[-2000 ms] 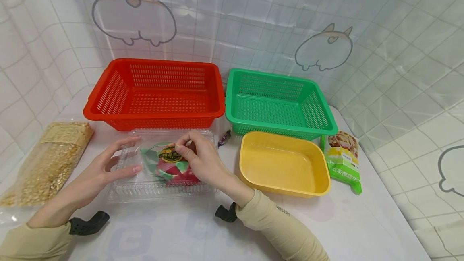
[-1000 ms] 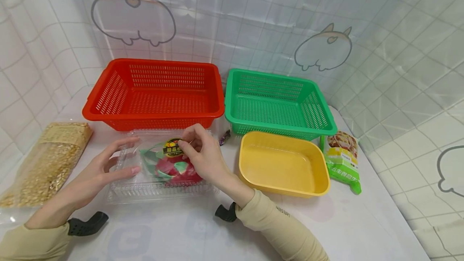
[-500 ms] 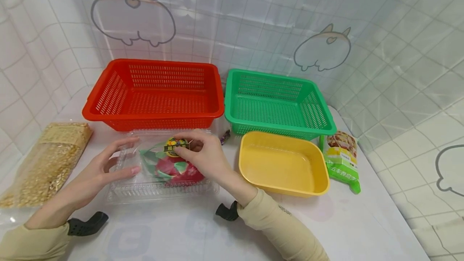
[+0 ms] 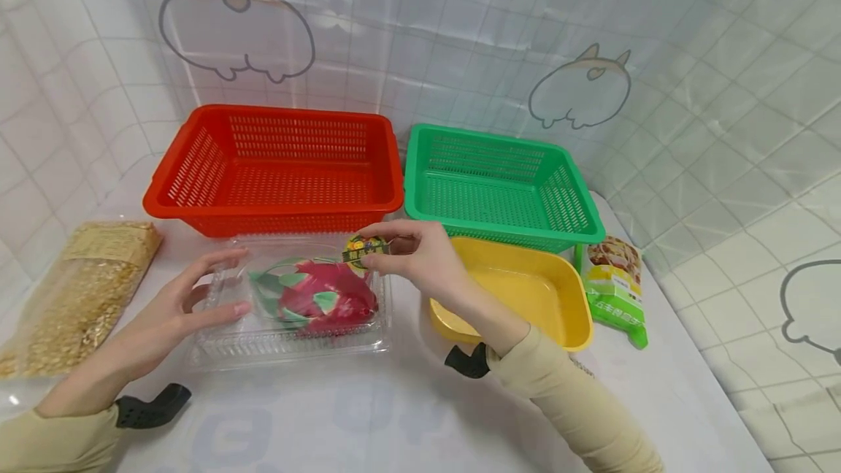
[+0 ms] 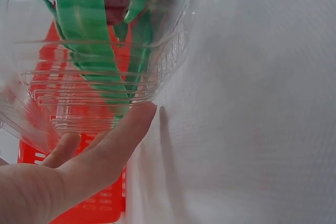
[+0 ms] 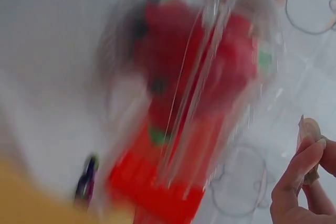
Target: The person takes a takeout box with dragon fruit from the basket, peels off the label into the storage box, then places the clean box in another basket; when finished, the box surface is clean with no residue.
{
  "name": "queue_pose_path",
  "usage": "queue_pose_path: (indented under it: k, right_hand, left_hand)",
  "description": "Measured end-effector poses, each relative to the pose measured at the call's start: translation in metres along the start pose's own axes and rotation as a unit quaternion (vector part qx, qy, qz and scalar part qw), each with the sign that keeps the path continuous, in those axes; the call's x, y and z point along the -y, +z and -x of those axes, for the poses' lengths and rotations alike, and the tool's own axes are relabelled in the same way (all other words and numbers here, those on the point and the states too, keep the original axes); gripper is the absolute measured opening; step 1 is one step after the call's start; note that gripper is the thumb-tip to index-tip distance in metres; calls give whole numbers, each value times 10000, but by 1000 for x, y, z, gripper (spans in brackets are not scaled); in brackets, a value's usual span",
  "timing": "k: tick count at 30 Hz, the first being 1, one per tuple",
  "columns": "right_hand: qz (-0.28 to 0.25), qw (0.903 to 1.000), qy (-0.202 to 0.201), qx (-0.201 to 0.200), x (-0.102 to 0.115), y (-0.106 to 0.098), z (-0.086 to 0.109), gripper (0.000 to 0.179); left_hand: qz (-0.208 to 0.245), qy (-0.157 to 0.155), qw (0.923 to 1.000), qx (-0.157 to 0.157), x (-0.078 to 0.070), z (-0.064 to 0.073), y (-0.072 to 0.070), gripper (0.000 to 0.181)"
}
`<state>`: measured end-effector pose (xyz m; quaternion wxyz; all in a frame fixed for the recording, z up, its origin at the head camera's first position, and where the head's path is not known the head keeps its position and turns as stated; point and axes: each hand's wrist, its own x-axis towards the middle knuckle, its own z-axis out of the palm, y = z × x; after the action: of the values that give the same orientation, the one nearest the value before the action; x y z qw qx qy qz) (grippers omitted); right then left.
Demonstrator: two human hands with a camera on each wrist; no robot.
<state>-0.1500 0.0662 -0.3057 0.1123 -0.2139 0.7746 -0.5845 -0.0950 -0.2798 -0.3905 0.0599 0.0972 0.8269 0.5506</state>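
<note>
A clear plastic clamshell box (image 4: 230, 345) lies on the table with a red and green dragon fruit (image 4: 328, 296) inside it. My left hand (image 4: 167, 316) is at the box's left end, thumb and fingers spread apart and fairly straight. In the left wrist view, the thumb (image 5: 115, 145) touches the ribbed end wall. Between thumb and index finger, my right hand (image 4: 427, 258) pinches a round black and yellow sticker label (image 4: 357, 252). The label overlaps the box's back right corner in the head view. In the right wrist view, the label's thin edge shows between the fingertips (image 6: 315, 148).
A red basket (image 4: 289, 221) and a green basket (image 4: 506, 225) stand at the back. A yellow tub (image 4: 525, 290) sits under my right forearm. Bagged grains (image 4: 72, 305) lie at left, a green packet (image 4: 615, 287) at right. A purple-wrapped sweet (image 6: 85, 182) shows in the right wrist view.
The sticker label has come up from over the dragon fruit and moved right in my right hand's pinch. My left hand has stayed at the box's left end.
</note>
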Motion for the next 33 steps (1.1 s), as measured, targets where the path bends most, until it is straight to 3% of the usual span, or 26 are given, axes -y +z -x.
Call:
queue_pose_path:
  k: [7, 12, 17, 22, 29, 33]
  right_hand:
    - [897, 9954, -120, -300, -3, -41, 0, 26]
    - [1364, 9899, -248, -293, -10, -64, 2, 25]
    - [1571, 9866, -315, -316, -19, -84, 2, 24]
    - [1674, 9856, -79, -206, -31, -99, 1, 24]
    - [1919, 9814, -35, -25, -42, -110, 2, 26]
    - [1846, 9823, 292, 143, -48, -113, 3, 28]
  left_hand:
    - [-66, -56, 10000, -2, -1, 0, -1, 70]
    - [-86, -113, 9999, 20, -1, 0, -2, 71]
    - [-75, -149, 9999, 34, -2, 0, -3, 72]
    - [-42, -189, 9998, 39, -2, 0, -2, 71]
    - [-28, -199, 9998, 58, -3, 0, -2, 72]
    - [-4, -190, 9998, 68, -3, 1, -2, 72]
